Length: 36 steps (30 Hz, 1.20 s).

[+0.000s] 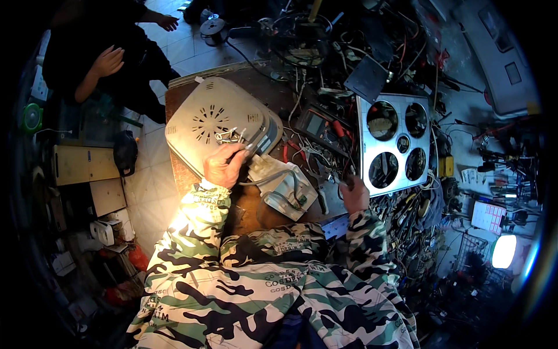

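A pale, square appliance with rounded corners lies with its round, slotted vent point(211, 123) facing up; it looks like an upturned induction cooker. My left hand point(224, 165) is closed in a pinch over its near edge, beside a small cluster of shiny metal pieces point(230, 136). What the fingertips grip is hard to make out. Just right of that hand sits an opened whitish housing point(286, 195) with a grey cable point(273, 175) looped over it. My right hand point(356, 195) is closed among small tools and wires at the bench's right; its fingertips are dim, and what they hold is unclear.
A multimeter point(317, 124) and red-handled pliers point(295, 149) lie amid tangled wires. A white panel with round holes point(365, 152) stands at the right, near heaped tools. Another person's hand point(109, 61) shows at upper left. A wire spool point(213, 31) is on the floor.
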### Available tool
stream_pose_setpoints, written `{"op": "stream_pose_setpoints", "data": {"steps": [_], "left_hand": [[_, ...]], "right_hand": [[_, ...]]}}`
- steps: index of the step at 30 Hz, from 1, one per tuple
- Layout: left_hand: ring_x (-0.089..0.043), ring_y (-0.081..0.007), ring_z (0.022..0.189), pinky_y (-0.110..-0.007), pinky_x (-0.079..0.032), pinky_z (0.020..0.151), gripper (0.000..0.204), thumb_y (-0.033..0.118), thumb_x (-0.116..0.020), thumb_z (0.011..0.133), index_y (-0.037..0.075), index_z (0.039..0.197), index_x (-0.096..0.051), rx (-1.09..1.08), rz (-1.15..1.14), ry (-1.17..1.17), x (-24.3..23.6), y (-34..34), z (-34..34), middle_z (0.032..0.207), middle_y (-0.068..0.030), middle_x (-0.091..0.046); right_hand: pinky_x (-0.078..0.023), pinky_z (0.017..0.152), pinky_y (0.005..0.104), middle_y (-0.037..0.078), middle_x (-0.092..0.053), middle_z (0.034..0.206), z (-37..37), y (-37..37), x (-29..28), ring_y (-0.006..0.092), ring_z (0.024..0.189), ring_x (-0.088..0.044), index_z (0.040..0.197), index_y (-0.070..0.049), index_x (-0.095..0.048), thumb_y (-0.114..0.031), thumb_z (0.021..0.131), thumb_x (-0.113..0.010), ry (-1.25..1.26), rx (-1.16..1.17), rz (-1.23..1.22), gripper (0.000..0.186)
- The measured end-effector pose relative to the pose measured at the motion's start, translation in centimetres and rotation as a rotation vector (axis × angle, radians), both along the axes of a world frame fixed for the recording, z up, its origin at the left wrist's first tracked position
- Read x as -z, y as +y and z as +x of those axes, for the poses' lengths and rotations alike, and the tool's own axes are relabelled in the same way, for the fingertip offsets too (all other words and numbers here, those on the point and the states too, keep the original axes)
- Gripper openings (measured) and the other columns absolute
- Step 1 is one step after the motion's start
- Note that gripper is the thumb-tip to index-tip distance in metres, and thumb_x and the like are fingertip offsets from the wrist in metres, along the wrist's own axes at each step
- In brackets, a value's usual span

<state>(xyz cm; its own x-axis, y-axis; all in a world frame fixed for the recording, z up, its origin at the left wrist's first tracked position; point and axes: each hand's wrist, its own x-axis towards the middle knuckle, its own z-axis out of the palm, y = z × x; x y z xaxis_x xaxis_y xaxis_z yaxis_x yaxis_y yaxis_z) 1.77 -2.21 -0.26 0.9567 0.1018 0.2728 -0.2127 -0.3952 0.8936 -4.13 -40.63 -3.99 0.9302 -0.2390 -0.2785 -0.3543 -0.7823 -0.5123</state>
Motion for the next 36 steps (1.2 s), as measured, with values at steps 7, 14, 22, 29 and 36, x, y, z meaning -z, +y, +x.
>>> {"op": "stream_pose_setpoints", "data": {"steps": [7,14,22,29,36], "left_hand": [[-0.067,-0.0141,0.075,-0.026,-0.054,0.067,0.014,0.001,-0.070,0.087,-0.005,0.100,-0.070,0.005,-0.161,0.175,0.7,1.3,0.0,0.087,-0.0108,-0.070],[-0.066,-0.0134,0.074,-0.025,-0.056,0.066,0.013,-0.003,-0.068,0.088,-0.006,0.101,-0.069,0.018,-0.459,0.245,1.2,1.7,0.5,0.092,-0.0101,-0.069],[-0.065,-0.0117,0.072,-0.023,-0.053,0.066,0.013,-0.001,-0.069,0.088,-0.005,0.100,-0.070,-0.010,-0.443,0.264,0.4,1.5,0.8,0.087,-0.0082,-0.069],[-0.065,-0.0135,0.069,-0.025,-0.052,0.062,0.017,0.006,-0.068,0.090,-0.005,0.102,-0.069,-0.143,-0.262,0.250,0.9,2.1,0.6,0.083,-0.0071,-0.068],[-0.061,-0.0105,0.068,-0.023,-0.050,0.062,0.021,0.010,-0.068,0.092,-0.003,0.109,-0.068,-0.093,-0.362,0.322,0.3,2.5,0.9,0.086,-0.0047,-0.067]], "right_hand": [[-0.025,0.113,0.0577,0.028,-0.031,0.150,-4.7,4.0,1.8,0.0473,0.138,-0.030,0.148,-0.004,-0.031,-0.037,0.063,-0.090,0.174,-0.246,-0.383,0.108],[-0.025,0.114,0.0574,0.026,-0.031,0.150,-3.8,4.1,3.1,0.0440,0.140,-0.029,0.146,-0.005,-0.035,-0.038,0.063,-0.090,0.184,-0.286,-0.456,0.105],[-0.029,0.111,0.0564,0.024,-0.032,0.151,-3.6,2.7,3.5,0.0441,0.139,-0.030,0.147,-0.008,-0.037,-0.035,0.067,-0.087,0.174,-0.310,-0.426,0.098],[-0.038,0.105,0.0513,0.021,-0.045,0.139,-4.8,2.1,2.6,0.0414,0.129,-0.042,0.134,-0.004,-0.049,-0.027,0.073,-0.080,-0.084,-0.286,-0.366,0.073],[-0.047,0.091,0.0484,0.022,-0.057,0.116,-10.5,-3.7,0.3,0.0393,0.106,-0.056,0.114,0.001,-0.058,-0.014,0.076,-0.073,-0.334,0.110,-0.402,0.044]]}}
